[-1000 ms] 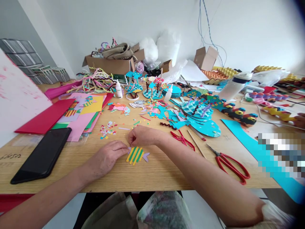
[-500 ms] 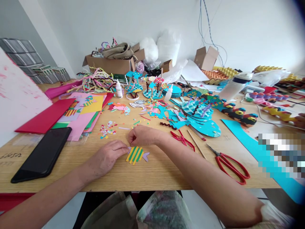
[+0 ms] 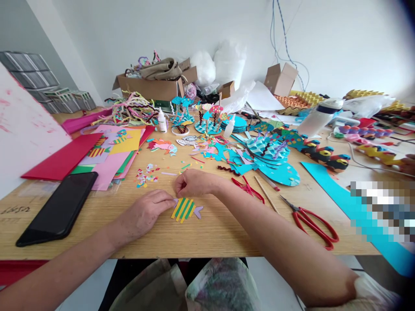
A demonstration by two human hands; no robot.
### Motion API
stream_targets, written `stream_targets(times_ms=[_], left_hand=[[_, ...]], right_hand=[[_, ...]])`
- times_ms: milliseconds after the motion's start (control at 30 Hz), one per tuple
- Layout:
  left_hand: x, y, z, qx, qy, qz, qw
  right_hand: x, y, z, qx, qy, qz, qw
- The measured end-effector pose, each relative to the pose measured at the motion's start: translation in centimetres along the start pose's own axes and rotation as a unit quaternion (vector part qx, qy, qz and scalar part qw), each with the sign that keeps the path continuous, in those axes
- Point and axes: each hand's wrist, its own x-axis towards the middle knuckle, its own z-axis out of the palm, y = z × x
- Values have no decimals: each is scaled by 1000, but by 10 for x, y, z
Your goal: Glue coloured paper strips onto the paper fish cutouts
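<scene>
A paper fish [image 3: 183, 210] with yellow and green stripes and a lilac tail lies flat on the wooden table in front of me. At its lilac head end, the fingers of my left hand [image 3: 142, 214] are closed together and hold the edge. My right hand [image 3: 195, 182] is curled just above the fish's upper edge, fingertips pinched and turned down. Whatever may be between them is hidden. Beyond the hands lies a thin lilac paper strip [image 3: 169, 173], beside small coloured paper scraps [image 3: 145, 176].
A black phone [image 3: 58, 210] and coloured paper sheets [image 3: 103, 175] lie to the left. Red-handled scissors [image 3: 316, 224], a wooden stick [image 3: 266, 193] and red ribbon [image 3: 248, 189] are on the right. Behind stand glue bottles [image 3: 162, 121] and blue paper crafts [image 3: 275, 168].
Both hands and the paper fish stay in nearly the same place. Only a slight shift of the whole view shows.
</scene>
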Motion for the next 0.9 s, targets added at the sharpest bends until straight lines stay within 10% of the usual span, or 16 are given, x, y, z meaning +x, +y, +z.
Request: stream_targets(times_ms=[900], left_hand=[[-1,-1,1,5,-4,-4,1000]], right_hand=[[1,-3,-1,-10,-9,29,999]])
